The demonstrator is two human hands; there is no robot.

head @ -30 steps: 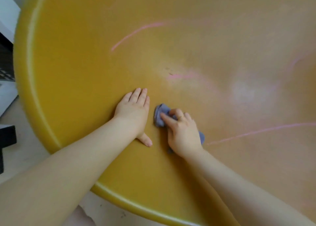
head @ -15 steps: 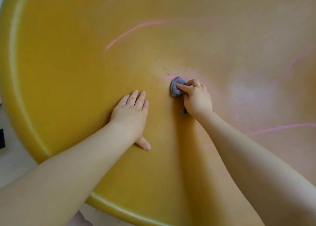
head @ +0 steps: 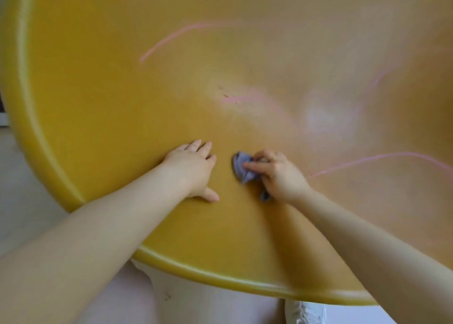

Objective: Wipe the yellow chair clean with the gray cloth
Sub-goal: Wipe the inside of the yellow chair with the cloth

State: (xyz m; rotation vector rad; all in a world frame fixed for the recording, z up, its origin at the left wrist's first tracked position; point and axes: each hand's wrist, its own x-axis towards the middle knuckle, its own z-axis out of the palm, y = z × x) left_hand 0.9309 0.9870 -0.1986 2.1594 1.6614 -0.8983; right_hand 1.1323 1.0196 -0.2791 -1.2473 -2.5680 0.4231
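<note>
- Since half a second ago, the right hand (head: 277, 174) has been pulling the gray cloth (head: 241, 168) back toward the person, away from the pink smear (head: 245, 98) at the seat's middle, and it is now lying just right of the left hand (head: 192, 169), much as it was a second ago.
- Nearest the camera, a white shoe (head: 304, 311) is showing below the near rim, on the pale floor (head: 24, 201).
- Both bare forearms are reaching in over the rounded near rim of the yellow chair (head: 98, 103).
- That left hand is resting flat on the seat, its fingers lying straight and close together, its thumb sticking out to the side toward the person.
- Beside it, the right hand is gripping the bunched cloth, its fingers curling over the top while the thumb is pressing the fabric from the left; the cloth is touching the seat, and a corner is peeking out under the heel of the hand.
- Farther right, a long pink line (head: 380, 159) is arcing across the seat.
- Beyond the hands, the pink smear is sitting beside a whitish hazy patch (head: 326, 118).
- Farthest off, another pink streak (head: 176, 35) is curving across the upper seat.
</note>
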